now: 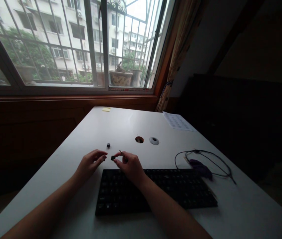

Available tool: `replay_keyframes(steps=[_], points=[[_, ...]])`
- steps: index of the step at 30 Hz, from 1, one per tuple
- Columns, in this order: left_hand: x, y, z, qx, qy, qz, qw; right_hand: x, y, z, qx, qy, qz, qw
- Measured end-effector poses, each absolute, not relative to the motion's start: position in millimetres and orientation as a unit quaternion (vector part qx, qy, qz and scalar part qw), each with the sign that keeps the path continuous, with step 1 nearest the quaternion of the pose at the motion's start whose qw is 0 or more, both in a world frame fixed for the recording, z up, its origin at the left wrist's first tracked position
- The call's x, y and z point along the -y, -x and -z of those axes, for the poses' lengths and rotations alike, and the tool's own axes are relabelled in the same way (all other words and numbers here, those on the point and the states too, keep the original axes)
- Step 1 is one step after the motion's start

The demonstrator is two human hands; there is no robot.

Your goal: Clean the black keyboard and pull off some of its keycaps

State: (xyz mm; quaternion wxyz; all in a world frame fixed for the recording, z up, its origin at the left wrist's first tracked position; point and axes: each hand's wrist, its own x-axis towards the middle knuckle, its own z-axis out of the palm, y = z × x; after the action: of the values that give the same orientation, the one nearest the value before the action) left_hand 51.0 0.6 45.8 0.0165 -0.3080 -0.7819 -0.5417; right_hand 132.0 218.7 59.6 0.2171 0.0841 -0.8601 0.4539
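Note:
Over the far edge of a black keyboard (156,191), my right hand (128,164) pinches a small black keycap (112,158) between thumb and forefinger. A thin metal tool (120,152) pokes up from the same hand. My left hand (91,162) hovers just left of the keycap, fingers curled together, its tips almost touching the cap. I cannot see whether anything lies in that hand. A second small black keycap (108,145) lies on the white table (86,139) a little beyond the hands.
A round cable hole (139,139) and its grey cover (154,141) lie beyond the keyboard. A black cable with a purple object (200,166) sits at the right. A printed sheet (177,121) and a yellow note (106,109) lie near the far edge, under the window.

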Motion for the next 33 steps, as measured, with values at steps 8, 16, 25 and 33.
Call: replay_keyframes(steps=[8, 16, 25, 33], points=[[8, -32, -33, 0.820, 0.216, 0.528, 0.049, -241, -126, -87, 0.916, -0.072, -0.360, 0.161], [6, -20, -19, 0.860, 0.204, 0.465, 0.053, -255, -74, -95, 0.952, -0.050, -0.292, 0.075], [9, -3, -19, 0.862, 0.217, 0.457, 0.048, -240, -27, -63, 0.957, -0.018, -0.287, 0.034], [-9, 21, -29, 0.863, 0.189, 0.466, 0.050, -239, -27, -53, 0.953, -0.009, -0.300, 0.041]])
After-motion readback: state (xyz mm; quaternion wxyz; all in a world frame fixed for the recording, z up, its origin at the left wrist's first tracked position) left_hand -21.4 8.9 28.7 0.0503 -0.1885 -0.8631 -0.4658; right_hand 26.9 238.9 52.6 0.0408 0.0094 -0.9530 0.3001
